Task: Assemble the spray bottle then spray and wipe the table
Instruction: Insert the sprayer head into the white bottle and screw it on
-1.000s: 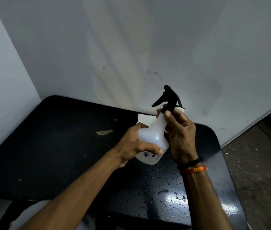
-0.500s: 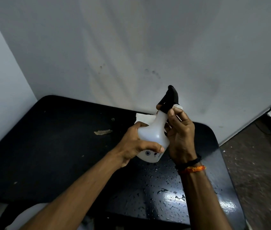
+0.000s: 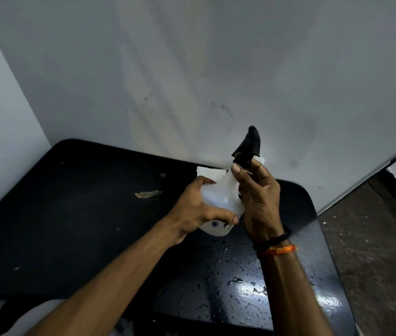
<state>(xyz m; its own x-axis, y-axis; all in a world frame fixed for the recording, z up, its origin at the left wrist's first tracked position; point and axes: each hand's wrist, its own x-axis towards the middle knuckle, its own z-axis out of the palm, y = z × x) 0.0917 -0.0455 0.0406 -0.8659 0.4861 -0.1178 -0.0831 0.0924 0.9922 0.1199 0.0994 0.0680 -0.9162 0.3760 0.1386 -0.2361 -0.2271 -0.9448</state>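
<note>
L hand point(image 3: 198, 209) wraps the white bottle body point(image 3: 218, 197), thumb across the near side, fingers curled behind; bottle held tilted above the black table point(image 3: 83, 226), not resting on it. Probably that grip is there to brace the body against twisting. R hand point(image 3: 259, 200) sits just above the L grip, thumb and fingertips pinching the collar at the neck, under the black trigger head point(image 3: 250, 144), which sticks up past the fingers w/ its nozzle end pointing up-left. Looks like the head is being screwed on; can't tell if threads are fully seated, since fingers hide the joint. Below the grip, near side of table is wet w/ droplets point(image 3: 240, 282). Behind the bottle a white cloth or tissue point(image 3: 210, 172) lies on the table, w/in easy reach for wiping. Left of the grip, a tan scrap point(image 3: 148, 194) stuck on the tabletop. R wrist wears black + orange threads point(image 3: 277, 248)
</note>
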